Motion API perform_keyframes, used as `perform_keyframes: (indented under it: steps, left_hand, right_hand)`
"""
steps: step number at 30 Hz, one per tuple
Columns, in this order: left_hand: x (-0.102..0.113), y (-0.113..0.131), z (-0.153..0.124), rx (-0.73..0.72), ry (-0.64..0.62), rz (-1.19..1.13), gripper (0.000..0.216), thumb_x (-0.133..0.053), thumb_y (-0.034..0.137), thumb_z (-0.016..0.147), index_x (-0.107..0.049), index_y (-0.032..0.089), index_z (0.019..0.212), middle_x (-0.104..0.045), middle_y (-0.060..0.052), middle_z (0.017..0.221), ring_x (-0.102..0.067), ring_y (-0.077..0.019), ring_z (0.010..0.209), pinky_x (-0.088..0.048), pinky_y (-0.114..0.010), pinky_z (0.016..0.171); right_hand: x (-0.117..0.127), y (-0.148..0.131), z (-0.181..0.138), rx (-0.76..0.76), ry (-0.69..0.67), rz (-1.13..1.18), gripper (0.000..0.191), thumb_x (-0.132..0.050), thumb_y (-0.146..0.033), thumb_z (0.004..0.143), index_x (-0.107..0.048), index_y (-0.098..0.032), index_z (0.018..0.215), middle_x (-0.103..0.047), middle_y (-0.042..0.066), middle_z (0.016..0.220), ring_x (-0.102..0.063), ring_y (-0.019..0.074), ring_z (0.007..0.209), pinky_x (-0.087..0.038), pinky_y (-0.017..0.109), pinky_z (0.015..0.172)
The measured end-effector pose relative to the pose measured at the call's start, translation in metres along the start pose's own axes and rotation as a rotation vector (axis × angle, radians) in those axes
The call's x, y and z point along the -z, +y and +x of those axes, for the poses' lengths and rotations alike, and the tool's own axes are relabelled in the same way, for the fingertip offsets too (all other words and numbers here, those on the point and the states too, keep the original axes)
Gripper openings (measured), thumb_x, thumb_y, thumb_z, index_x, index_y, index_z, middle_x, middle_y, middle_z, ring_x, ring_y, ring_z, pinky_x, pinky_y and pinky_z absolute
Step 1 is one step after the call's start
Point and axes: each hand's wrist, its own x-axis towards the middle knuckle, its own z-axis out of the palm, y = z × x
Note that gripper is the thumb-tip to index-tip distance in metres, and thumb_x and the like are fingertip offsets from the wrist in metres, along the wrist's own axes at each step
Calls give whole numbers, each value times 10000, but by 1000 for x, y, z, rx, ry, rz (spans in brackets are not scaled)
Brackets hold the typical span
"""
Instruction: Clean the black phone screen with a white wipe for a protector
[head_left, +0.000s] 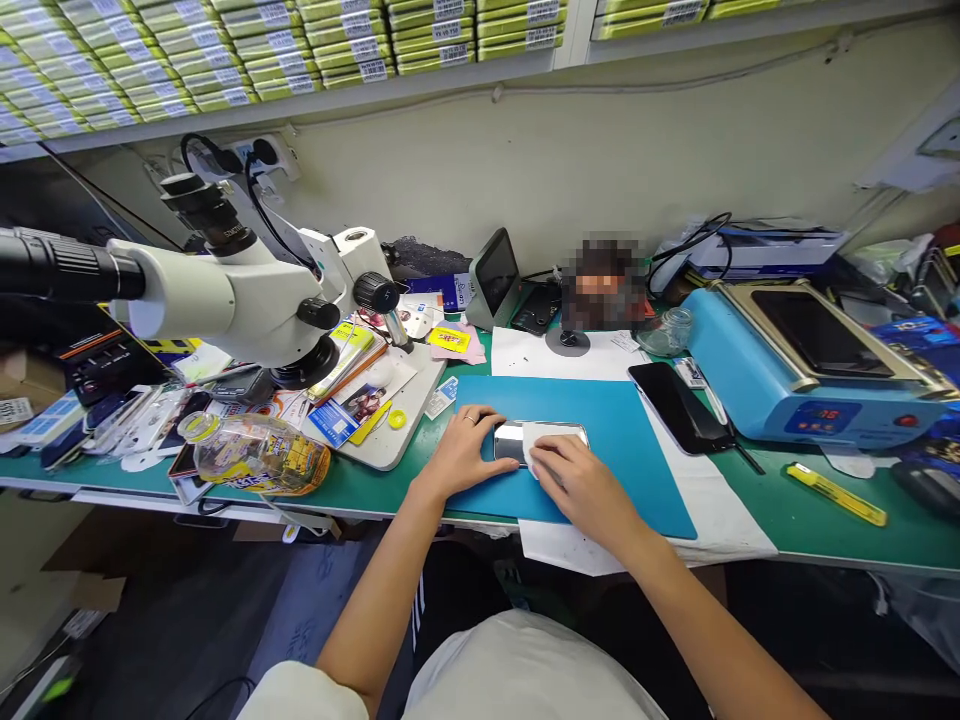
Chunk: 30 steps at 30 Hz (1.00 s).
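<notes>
A phone (511, 432) with a shiny, mirror-like face lies sideways on the blue mat (637, 470). My left hand (466, 450) grips its left end, thumb along the near edge and fingers at the far edge. On top of the phone, my right hand (574, 480) pinches a white wipe (530, 436) and presses it against the surface. The fingers partly cover the wipe and the phone's right half.
A white microscope (217, 295) stands at the left, with a plastic bottle (259, 455) in front of it. To the right are a black phone (675, 405), a blue heating machine (810, 400) and a yellow utility knife (836, 492). A glass jar (667, 332) stands behind the mat.
</notes>
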Motion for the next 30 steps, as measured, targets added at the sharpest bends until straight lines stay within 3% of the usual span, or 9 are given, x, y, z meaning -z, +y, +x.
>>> perform_keyframes:
  steps: [7,14,18,30]
  left_hand:
    - [0,0,-1,-6,3,6,728,-789,500,820,-483,256,1435,-560,-107,1380,-480,-334,1335,-428,-507,1114]
    - [2,1,-1,15,-36,-7,763,-763,586,820,-471,260,1445,-554,-109,1415,-470,-346,1345,-414,-511,1114]
    - [1,-2,0,4,-24,-5,738,-757,590,824,-490,254,1425,-559,-103,1403,-467,-340,1343,-412,-506,1124]
    - [-2,-5,-1,-24,-12,1,669,-773,541,833,-520,241,1375,-568,-92,1377,-473,-317,1337,-415,-484,1132]
  right_hand:
    - [-8,-14,20,83,-69,25,282,-468,-132,974,-683,-202,1143,-689,97,1140,-631,249,1072,-575,424,921]
    - [14,21,-12,-87,-15,-14,326,-415,-180,980,-706,-227,1118,-692,103,1132,-638,277,1099,-580,459,911]
    - [22,28,-24,-131,-16,-43,333,-403,-206,992,-705,-223,1132,-692,107,1128,-648,269,1023,-578,481,918]
    - [-12,-18,25,-11,-99,25,353,-452,-93,934,-672,-206,1186,-675,113,1189,-612,277,1128,-567,467,948]
